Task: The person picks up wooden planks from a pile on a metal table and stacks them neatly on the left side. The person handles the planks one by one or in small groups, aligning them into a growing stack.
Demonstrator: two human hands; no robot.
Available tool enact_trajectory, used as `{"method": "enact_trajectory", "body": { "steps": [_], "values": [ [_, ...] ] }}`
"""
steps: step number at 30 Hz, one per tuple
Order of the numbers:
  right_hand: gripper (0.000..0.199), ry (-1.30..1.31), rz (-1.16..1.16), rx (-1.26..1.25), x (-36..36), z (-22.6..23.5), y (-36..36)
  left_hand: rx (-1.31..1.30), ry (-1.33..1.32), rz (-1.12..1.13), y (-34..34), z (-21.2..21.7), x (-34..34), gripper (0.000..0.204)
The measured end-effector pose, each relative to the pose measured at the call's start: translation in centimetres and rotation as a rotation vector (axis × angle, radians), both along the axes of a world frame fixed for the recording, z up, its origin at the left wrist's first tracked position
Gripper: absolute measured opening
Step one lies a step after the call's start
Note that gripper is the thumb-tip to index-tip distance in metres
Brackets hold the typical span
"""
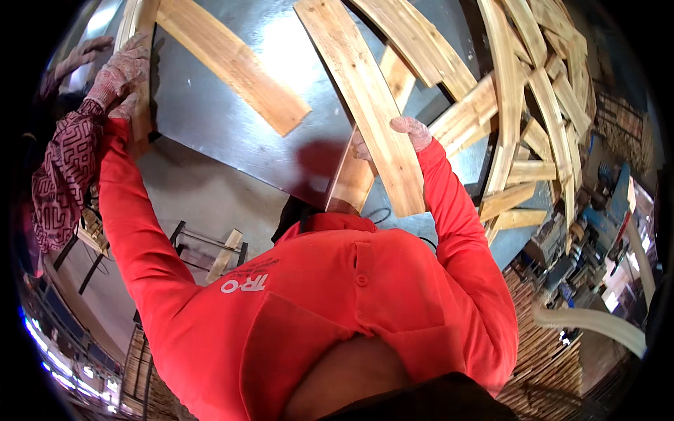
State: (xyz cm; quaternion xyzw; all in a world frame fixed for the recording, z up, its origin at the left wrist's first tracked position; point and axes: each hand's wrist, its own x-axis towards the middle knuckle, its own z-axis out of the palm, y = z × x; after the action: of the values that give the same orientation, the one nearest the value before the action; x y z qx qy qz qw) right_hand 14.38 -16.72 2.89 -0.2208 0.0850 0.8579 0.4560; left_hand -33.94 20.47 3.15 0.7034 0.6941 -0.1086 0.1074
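My right hand, in a pale glove, grips a long wooden board by its edges. The thumb is at the right edge and fingertips show at the left. The board slants over the metal table, its near end close to my chest. At the far left, my left hand is beside an upright-looking wooden board. Its fingers are mostly hidden. Just above it, a co-worker's gloved hand with a patterned sleeve rests on that same board. Another board lies on the table between my hands.
The shiny metal table carries a heap of boards along its right side. A further board lies under the held one. Stacked wood strips, a pale hose and machinery stand at right. A metal frame stands on the floor.
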Motion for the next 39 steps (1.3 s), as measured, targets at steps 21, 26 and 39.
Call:
{"method": "enact_trajectory", "body": {
  "steps": [21, 26, 39],
  "values": [
    [0.118, -2.202, 0.891, -0.063, 2.8, 5.3, 10.6, -0.349, -1.001, 0.269, -19.7, -3.4, 24.3, 0.061],
    [0.096, -1.454, 0.235, 0.129, 6.6, -0.4, 2.4, -0.257, -1.376, 0.422, -22.2, -10.5, 28.2, 0.050],
    [0.036, -0.888, -0.092, 0.057, 3.3, -11.2, -4.9, -0.832, -1.514, 0.271, -27.6, -4.3, 29.3, 0.058]
  ]
}}
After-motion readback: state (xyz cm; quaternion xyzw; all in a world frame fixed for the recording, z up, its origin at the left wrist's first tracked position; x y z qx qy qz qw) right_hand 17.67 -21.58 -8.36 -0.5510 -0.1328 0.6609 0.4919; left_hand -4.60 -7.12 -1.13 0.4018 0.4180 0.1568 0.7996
